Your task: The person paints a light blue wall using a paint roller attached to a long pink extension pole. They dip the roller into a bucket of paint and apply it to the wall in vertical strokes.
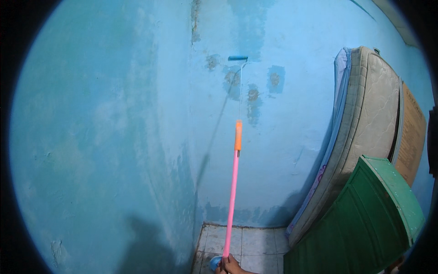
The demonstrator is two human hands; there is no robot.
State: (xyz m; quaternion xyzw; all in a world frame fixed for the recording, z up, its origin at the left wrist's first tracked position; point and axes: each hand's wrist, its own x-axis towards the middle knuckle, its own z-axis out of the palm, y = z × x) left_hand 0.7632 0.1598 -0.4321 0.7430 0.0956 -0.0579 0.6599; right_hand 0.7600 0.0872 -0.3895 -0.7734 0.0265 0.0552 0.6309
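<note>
Grip: pink roller pole [232,196] wrapped by right hand [233,265]; left can't be made out
Walls [283,137]: painted blue, kinda patchy
Floor [259,239]: tiled white
Right side: mattress [376,100] stood upright

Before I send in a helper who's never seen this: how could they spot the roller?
Face the blue wall right of the corner. Follow the pink pole up past the orange handle and thin wire to the roller: a small blue horizontal cylinder, unlike the ragged patches nearby.
</note>
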